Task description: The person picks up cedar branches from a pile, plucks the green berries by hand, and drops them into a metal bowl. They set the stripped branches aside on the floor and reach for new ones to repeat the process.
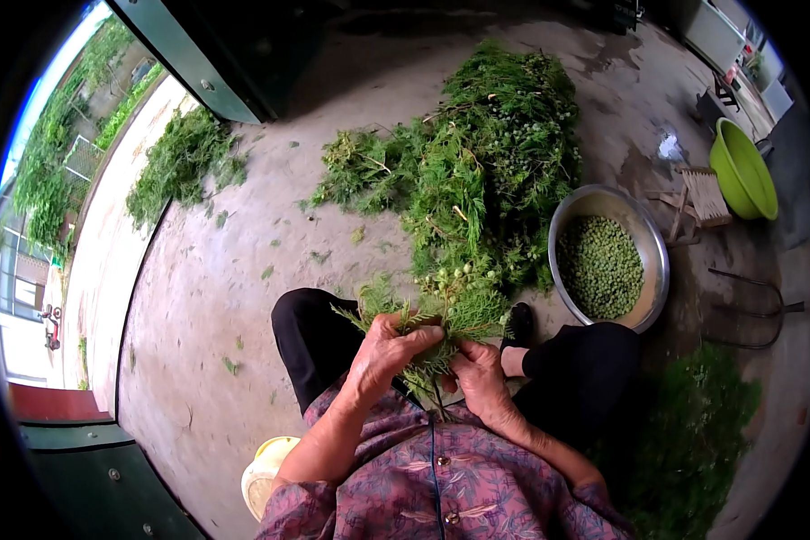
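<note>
1. Leafy sprig: you hold it over your lap, both hands on it. Your left hand is curled round the upper stems, fingers closed over the greenery. Your right hand is closed on the lower stalk, thumb and fingers pinched together. A cluster of small pale green berries shows at the top of the sprig, just above your left fingers.

2. Seating: you sit low, dark trouser legs spread to either side, with a yellow-white container close by your left elbow. A dark shoe rests just beside the steel bowl.

3. Steel bowl: it stands on the concrete floor to your front right, within easy reach. It holds a layer of small green berries covering the bottom but sitting well below the rim. In my judgement a fair portion is picked, with room for much more.

4. Big heap of branches: it lies straight ahead, touching the bowl's near-left side. It looks large and unstripped, so most of the work appears to remain.

5. Smaller pile: it lies far left, near a green door.

6. Room: bare floor opens to your left front. The right side is crowded by a lime-green basin, a small wooden stool and a bent wire frame.
</note>
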The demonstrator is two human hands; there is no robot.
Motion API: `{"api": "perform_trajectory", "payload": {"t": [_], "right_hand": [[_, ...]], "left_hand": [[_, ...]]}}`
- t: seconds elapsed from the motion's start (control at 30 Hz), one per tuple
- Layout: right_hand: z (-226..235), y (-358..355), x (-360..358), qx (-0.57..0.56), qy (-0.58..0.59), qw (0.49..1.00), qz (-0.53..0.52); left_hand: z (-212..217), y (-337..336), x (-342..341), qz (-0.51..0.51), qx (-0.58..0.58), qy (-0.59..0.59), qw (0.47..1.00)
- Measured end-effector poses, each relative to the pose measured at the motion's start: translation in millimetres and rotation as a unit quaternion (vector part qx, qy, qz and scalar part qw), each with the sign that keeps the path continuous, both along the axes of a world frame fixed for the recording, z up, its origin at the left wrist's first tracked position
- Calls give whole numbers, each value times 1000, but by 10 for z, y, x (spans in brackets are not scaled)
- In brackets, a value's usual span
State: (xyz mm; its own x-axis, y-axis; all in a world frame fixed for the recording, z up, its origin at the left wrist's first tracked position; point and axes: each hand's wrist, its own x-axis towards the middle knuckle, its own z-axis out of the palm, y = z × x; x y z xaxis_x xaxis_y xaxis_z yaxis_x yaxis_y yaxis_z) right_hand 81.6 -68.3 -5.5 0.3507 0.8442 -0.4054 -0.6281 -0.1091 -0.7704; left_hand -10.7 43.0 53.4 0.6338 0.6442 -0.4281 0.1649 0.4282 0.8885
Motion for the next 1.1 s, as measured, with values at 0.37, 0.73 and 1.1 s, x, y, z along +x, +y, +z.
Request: {"api": "perform_trajectory", "payload": {"t": [0.37, 0.73, 1.1], "right_hand": [[556, -89, 360, -48, -364, 925, 99], [422, 260, 580, 65, -505, 861, 19], [340, 287, 510, 88, -365, 926, 29]], "left_hand": [[-32, -54, -13, -4, 68, 74, 995], [-104, -142, -18, -42, 160, 29, 986], [-90, -135, -22, -36, 118, 53, 991]]}}
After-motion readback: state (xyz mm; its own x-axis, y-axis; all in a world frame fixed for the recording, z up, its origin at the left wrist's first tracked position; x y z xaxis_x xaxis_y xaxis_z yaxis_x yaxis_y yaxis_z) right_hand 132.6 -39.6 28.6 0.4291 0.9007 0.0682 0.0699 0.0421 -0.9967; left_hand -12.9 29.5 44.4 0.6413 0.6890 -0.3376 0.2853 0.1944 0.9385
